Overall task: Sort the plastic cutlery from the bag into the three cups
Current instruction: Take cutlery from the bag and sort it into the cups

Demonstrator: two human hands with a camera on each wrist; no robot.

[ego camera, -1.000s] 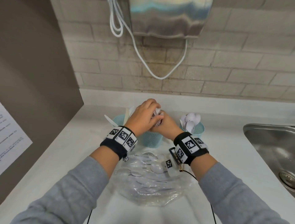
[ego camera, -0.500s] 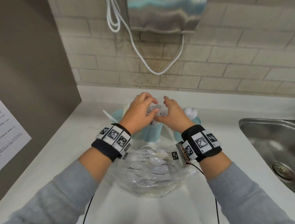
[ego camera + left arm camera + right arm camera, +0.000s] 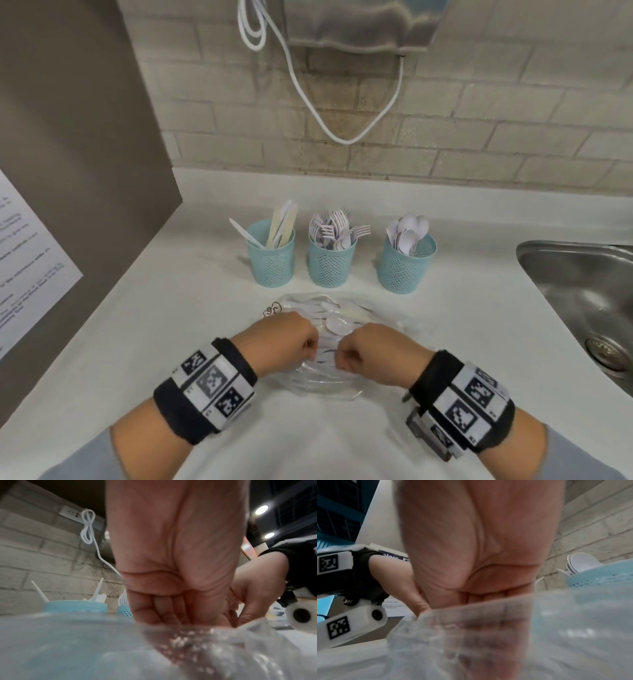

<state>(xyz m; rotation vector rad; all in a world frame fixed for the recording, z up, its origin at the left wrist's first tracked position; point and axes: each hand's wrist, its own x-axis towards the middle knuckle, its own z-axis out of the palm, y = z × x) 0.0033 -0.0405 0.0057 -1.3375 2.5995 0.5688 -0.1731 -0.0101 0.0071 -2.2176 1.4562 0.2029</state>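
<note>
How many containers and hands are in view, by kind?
Blue mesh cups: 3, the left cup, middle cup and right cup
Clear plastic bag: 1
Hands: 2, left hand and right hand, both gripping the bag
Total: 6

A shared kitchenette: white counter [image 3: 462, 318], steel sink [image 3: 582, 274], brick backsplash [image 3: 445, 137], a printed notice [image 3: 27, 260] on the side panel.

My left hand [image 3: 291, 339] and right hand [image 3: 368, 353] sat side by side, knuckles up, fingers curled tight into pinches.
</note>
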